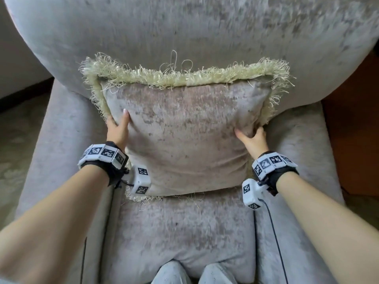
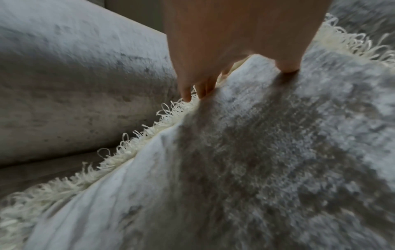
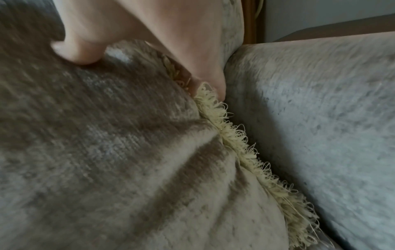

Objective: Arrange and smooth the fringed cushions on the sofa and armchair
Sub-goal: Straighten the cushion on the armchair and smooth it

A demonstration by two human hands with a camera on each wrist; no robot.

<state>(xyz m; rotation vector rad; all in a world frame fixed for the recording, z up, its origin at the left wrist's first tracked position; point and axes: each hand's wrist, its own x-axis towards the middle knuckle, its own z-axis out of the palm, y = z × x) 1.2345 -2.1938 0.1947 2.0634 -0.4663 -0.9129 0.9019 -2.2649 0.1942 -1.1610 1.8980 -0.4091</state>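
Observation:
A taupe velvet cushion (image 1: 184, 136) with a pale yellow fringe (image 1: 180, 76) leans against the back of a grey velvet armchair (image 1: 184, 27). My left hand (image 1: 119, 128) grips its left edge, thumb on the front face and fingers behind the fringe. My right hand (image 1: 251, 138) grips its right edge the same way, and the fabric creases there. The left wrist view shows the left hand (image 2: 213, 71) with its thumb pressing the cushion (image 2: 267, 152) and its fingers in the fringe (image 2: 149, 128). The right wrist view shows the right hand (image 3: 149, 55) pinching the cushion (image 3: 107, 152) beside the fringe (image 3: 245, 147).
The armchair's seat (image 1: 180, 232) lies below the cushion, with padded arms on the left (image 1: 67, 130) and right (image 1: 297, 140). Patterned carpet (image 1: 18, 140) lies to the left and something brown wooden (image 1: 352, 119) to the right. My knees (image 1: 192, 273) touch the seat front.

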